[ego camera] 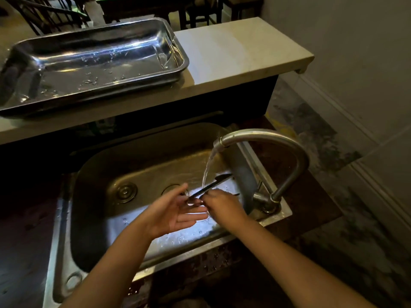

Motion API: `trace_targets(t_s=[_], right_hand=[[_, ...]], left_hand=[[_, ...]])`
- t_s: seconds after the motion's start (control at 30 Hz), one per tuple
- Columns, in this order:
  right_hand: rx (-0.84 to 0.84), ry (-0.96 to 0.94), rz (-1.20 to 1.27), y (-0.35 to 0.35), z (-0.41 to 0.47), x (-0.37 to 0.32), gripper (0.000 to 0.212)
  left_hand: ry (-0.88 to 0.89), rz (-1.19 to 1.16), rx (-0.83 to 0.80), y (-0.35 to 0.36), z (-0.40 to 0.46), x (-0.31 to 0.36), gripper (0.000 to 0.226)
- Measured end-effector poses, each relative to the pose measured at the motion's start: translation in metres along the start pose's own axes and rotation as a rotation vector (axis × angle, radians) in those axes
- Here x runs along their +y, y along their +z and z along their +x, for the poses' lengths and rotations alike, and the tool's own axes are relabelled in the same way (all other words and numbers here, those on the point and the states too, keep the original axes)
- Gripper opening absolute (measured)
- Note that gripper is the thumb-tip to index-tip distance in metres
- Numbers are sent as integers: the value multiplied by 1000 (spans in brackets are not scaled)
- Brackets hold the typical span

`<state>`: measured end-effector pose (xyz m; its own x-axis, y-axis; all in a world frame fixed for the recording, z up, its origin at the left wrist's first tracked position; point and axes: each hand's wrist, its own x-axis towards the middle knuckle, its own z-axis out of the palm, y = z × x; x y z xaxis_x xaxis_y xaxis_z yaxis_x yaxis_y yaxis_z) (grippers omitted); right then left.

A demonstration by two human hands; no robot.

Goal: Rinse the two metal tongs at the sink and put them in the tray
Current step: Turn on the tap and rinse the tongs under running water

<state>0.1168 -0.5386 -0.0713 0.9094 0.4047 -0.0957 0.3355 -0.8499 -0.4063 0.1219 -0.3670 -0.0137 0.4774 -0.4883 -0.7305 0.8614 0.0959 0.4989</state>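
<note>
Over the steel sink (142, 152), my right hand (222, 204) grips a pair of dark metal tongs (213, 183) by one end. The tongs slant up to the right, with their tips under the water running from the curved tap (266, 138). My left hand (175, 210) is palm up with fingers spread, just left of the tongs, its fingertips close to them; I cannot tell whether they touch. The wet steel tray (175, 70) sits on the pale counter behind the sink and holds only water drops. A second pair of tongs is not in view.
The pale counter (233, 52) runs behind the sink and ends at the right near a wall. The tap base (264, 200) stands at the sink's right rim. Two drain fittings (125, 192) lie in the basin. Dark chairs stand beyond the counter.
</note>
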Motion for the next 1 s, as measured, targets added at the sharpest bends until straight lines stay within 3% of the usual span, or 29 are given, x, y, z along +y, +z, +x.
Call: trace_targets(t_s=[0.1, 0.23, 0.37, 0.6, 0.8, 0.93, 1.0], right_hand=[[101, -21, -135, -2, 0, 2, 26], [176, 76, 27, -5, -4, 15, 41], [75, 123, 127, -20, 0, 33, 71], [147, 170, -50, -35, 15, 46, 54], [101, 48, 163, -28, 9, 10, 53], [63, 231, -60, -47, 25, 35, 58], [61, 224, -75, -48, 25, 35, 59]], left_hand=[[119, 26, 59, 10, -2, -3, 23], [269, 2, 73, 13, -9, -9, 31], [343, 67, 76, 5, -25, -14, 33], [445, 168, 73, -2, -59, -13, 22], [456, 152, 110, 3, -61, -15, 20], [450, 74, 90, -4, -65, -17, 19], [448, 50, 79, -6, -64, -18, 19]])
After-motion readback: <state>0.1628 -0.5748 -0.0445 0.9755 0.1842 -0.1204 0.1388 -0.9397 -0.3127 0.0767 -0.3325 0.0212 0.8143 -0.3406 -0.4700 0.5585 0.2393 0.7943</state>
